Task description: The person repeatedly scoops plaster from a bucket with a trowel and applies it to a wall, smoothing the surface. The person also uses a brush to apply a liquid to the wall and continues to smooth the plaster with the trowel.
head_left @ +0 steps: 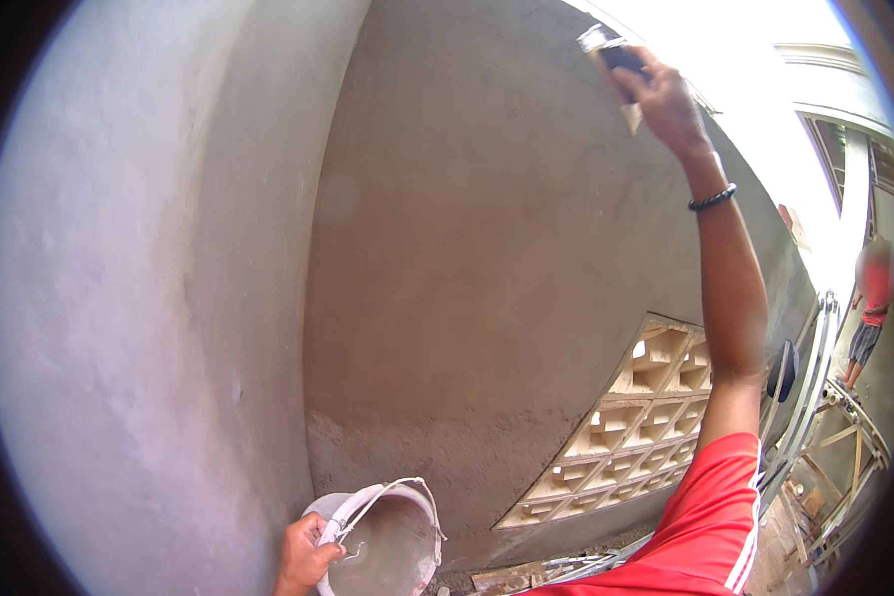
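Red sleeve (700, 507) lay nearest, its arm stretched up toward the wall's (447, 219) top edge. There the right hand (668, 104) gripped a tool (621, 60), blurred, its long axis slanting from upper left to lower right; contact with the wall could not be told. The left hand (306, 556) was closed over the rim of a bucket (435, 541), mouth upward.

a smooth grey side wall (99, 298), cream lattice blocks (628, 399) low right — white daylight (755, 99) above — scaffolding (834, 437) beyond.
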`<state>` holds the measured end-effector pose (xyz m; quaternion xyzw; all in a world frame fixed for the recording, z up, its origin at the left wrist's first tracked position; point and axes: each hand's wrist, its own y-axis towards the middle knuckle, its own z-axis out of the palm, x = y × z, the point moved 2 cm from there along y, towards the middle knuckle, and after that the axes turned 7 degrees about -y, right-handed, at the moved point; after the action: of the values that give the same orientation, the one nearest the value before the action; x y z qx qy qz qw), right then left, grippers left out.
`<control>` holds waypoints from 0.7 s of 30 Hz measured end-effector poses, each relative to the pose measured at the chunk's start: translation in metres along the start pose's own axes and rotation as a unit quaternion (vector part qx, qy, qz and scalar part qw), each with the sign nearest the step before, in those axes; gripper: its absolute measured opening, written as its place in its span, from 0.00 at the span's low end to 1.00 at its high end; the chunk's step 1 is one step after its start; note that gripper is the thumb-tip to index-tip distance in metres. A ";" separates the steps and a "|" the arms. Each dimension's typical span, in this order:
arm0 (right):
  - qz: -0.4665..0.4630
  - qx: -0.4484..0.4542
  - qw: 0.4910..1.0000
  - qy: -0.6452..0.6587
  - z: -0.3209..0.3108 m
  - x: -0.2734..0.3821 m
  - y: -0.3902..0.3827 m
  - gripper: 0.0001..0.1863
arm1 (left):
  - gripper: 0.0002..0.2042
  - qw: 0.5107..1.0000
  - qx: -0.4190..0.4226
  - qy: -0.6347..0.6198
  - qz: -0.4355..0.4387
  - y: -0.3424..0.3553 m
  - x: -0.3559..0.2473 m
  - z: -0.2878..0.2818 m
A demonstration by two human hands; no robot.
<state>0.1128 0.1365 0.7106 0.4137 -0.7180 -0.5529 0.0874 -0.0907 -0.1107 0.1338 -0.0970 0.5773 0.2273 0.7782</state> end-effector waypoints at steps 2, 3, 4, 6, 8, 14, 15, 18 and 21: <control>0.066 -0.049 0.997 0.005 -0.023 -0.004 0.015 0.22 | 0.10 1.000 -0.003 0.000 0.000 -0.001 0.003 -0.003; 0.052 -0.049 0.997 -0.001 -0.032 -0.005 0.025 0.22 | 0.10 1.000 -0.001 0.000 -0.001 -0.001 0.004 -0.004; 0.022 -0.034 0.999 -0.010 -0.040 -0.004 0.033 0.22 | 0.10 1.000 0.000 0.012 -0.002 0.000 0.002 -0.003; -0.066 0.020 0.997 -0.041 -0.046 -0.022 0.041 0.22 | 0.10 0.999 0.012 0.035 -0.007 0.002 -0.003 0.000; -0.079 0.011 0.995 -0.060 -0.017 -0.022 0.050 0.22 | 0.10 1.000 0.011 0.004 -0.006 0.002 0.002 -0.003; -0.212 0.034 0.971 -0.108 0.033 0.032 -0.031 0.13 | 0.10 0.999 0.016 -0.031 -0.004 0.007 0.017 -0.007; -0.248 0.064 0.962 -0.093 0.041 0.043 -0.046 0.09 | 0.10 0.999 0.007 -0.034 -0.006 0.004 0.016 -0.009; -0.114 0.001 0.992 -0.059 0.030 0.026 -0.046 0.14 | 0.10 1.000 0.011 -0.011 -0.014 0.007 0.017 -0.011; 0.123 -0.144 0.982 0.027 -0.002 -0.021 -0.023 0.18 | 0.10 1.000 0.025 -0.012 -0.011 0.013 0.020 -0.010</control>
<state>0.1386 0.1485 0.6980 0.3201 -0.6737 -0.6241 0.2327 -0.1010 -0.0989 0.1136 -0.0814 0.5720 0.2057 0.7899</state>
